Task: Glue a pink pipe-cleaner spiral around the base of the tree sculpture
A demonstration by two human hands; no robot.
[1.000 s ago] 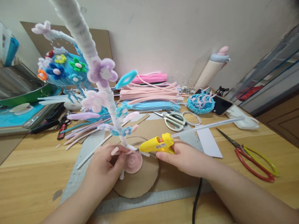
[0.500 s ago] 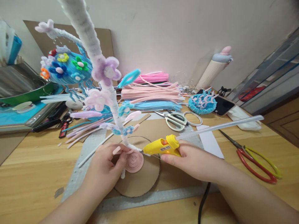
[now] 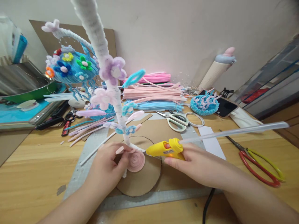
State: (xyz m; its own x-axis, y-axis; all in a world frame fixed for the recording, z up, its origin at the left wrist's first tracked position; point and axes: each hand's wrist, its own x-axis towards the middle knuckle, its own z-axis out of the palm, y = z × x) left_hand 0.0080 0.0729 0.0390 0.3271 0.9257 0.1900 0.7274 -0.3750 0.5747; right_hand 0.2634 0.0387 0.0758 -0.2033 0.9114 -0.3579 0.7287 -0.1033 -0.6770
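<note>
A pink spiral coil (image 3: 136, 161) lies on a round cardboard disc (image 3: 142, 184), beside the foot of a tall white fuzzy stem (image 3: 118, 104) with flowers on it. Between finger and thumb, my left hand (image 3: 111, 165) pinches the loose end of the pink strip at the coil's upper left edge. My right hand (image 3: 191, 161) is wrapped round the grip of a yellow glue gun (image 3: 164, 148). The gun's tip is at the upper right of the coil, close to the stem's white foot. A clear glue stick (image 3: 235, 132) juts from the gun's back.
Green-handled scissors (image 3: 176, 122), a tape ring (image 3: 195, 119) and a blue fuzzy basket (image 3: 204, 103) stand behind. Red-and-yellow scissors (image 3: 259, 168) lie at the right. Pink and blue strip bundles (image 3: 153, 93) lie by the wall. A blue flowered piece (image 3: 77, 70) hangs at the left.
The glue gun has pulled slightly right, its tip a little farther from the coil. My left hand keeps its pinch on the pink strip. The whole view has shifted slightly.
</note>
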